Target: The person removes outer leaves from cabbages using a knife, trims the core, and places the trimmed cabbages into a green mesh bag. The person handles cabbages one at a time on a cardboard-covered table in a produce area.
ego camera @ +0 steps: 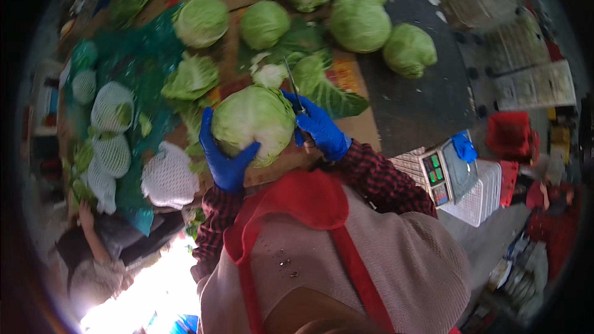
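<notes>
A head of green cabbage (253, 123) is held just above the cardboard in front of me. My left hand (227, 160), in a blue glove, grips its left and near side, the thumb against its pale base. Also gloved in blue, my right hand (322, 127) holds a knife (292, 79) with its blade pointing away from me. The fingers of that hand touch the cabbage's right side. Beyond the cabbage lies a white cut piece of cabbage stem (270, 74). Loose cabbage leaves (320, 79) lie to the right, with more loose leaves (192, 79) on the left.
Several whole cabbages (359, 23) stand at the far side. White foam nets (169, 176) and net-wrapped cabbages (111, 106) lie on green plastic film (153, 51). A digital scale (450, 169) stands right, beside white crates (482, 190). Another person's arm (95, 236) reaches in at lower left.
</notes>
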{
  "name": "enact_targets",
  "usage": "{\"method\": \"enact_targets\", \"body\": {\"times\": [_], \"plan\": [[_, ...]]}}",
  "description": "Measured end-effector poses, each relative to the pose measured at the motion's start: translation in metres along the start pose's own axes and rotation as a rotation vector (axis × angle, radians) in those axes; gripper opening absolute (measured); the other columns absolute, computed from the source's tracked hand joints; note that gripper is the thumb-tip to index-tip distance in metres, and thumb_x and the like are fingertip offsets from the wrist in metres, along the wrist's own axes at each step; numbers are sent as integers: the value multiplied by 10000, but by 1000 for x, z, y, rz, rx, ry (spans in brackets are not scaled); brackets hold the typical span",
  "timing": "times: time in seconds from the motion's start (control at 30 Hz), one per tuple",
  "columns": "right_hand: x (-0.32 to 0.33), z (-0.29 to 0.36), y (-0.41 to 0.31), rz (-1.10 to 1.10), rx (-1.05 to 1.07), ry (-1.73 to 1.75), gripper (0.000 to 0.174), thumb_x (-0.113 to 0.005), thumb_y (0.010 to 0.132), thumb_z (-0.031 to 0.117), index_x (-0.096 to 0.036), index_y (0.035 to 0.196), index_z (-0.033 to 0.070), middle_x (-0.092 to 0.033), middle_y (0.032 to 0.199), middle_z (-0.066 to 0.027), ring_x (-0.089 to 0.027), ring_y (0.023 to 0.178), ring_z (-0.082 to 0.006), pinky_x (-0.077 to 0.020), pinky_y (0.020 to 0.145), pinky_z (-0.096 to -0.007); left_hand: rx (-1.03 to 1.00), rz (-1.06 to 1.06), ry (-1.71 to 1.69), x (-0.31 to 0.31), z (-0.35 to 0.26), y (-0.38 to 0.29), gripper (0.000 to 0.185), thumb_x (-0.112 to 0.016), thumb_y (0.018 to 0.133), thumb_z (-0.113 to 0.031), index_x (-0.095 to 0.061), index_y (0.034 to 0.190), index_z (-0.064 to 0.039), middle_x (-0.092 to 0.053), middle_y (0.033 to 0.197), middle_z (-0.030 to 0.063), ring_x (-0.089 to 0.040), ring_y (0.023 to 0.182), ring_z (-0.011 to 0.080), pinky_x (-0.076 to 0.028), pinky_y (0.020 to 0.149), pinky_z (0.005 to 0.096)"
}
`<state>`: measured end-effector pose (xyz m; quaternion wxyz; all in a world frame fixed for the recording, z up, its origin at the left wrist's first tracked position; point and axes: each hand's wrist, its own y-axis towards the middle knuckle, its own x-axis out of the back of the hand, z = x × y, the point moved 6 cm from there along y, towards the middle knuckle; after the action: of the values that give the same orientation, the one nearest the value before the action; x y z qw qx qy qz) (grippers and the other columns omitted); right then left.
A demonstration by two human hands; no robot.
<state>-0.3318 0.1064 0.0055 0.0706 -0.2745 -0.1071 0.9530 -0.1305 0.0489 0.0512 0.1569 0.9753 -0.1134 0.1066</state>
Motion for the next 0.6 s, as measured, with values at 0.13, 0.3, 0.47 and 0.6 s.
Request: {"method": "enact_targets", "body": {"times": [0.13,0.3,0.47,0.6], "plan": [[58,-3,-21,-307,-128,347,487,-507,934,418,-490,1287,83,-605,1114,-60,-583,636,-82,-491,562,-230,-617,305,459,-74,-84,19,761,-758,672,-218,-446,1363,-147,-403,1376,205,-419,1235,389,-346,1027,497],[145,72,-65,-457,324,53,462,-504,916,292,-462,1310,54,-625,1084,-104,-577,558,-117,-465,476,-218,-1176,395,503,-189,-104,24,555,-627,759,-298,-496,1298,-326,-399,1401,159,-411,1248,392,-298,989,632],[209,88,-107,-681,357,-416,671,-560,852,84,-282,1462,91,-450,1360,-152,-604,815,-116,-463,508,-198,-1480,466,615,-281,-57,7,514,-488,849,-258,-377,1327,-408,-339,1461,42,-340,1338,306,-248,1026,657],[207,60,-98,-717,624,-649,810,-628,764,-65,-277,1469,127,-517,1274,-118,-573,718,-115,-455,510,-194,-1256,684,401,-270,-20,-18,596,-568,803,-231,-371,1350,-359,-306,1484,68,-316,1358,310,-277,1051,598]]}}
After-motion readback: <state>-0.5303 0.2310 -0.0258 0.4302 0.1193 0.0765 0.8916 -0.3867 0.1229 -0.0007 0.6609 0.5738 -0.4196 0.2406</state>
